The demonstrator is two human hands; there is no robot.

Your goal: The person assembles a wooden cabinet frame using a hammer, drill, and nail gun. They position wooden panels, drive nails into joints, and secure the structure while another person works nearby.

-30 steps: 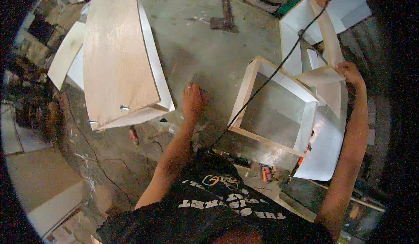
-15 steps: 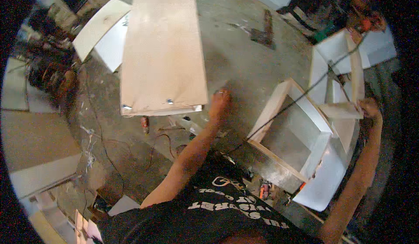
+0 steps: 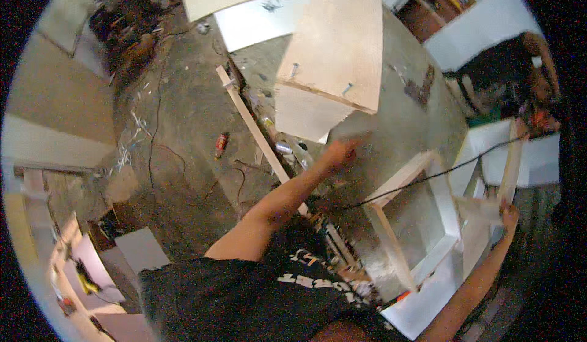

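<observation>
My left hand (image 3: 342, 152) reaches forward just below a pale plywood box (image 3: 333, 36), beside its lower corner. Its fingers are smeared by motion, and whether they touch the box is unclear. Two small metal pieces (image 3: 347, 89) stand out of the box's top near its near edge. On the right, my right hand (image 3: 509, 216) is closed round the end of a pale wooden board (image 3: 480, 208). That board lies across white-faced panels. Beside it rests an open rectangular wooden frame (image 3: 388, 241) with white inner faces.
A long wooden strip (image 3: 257, 129) lies left of my left arm. A red bottle-like object (image 3: 221, 146) is on the floor. A black cable (image 3: 428, 178) crosses the frame. White panels (image 3: 260, 21) lie beyond; another person (image 3: 507, 66) is at the far right.
My view has swung left, so the plywood box appears further right and its near end shows. The long wooden strip has come into sight. My right hand stays at the board's end.
</observation>
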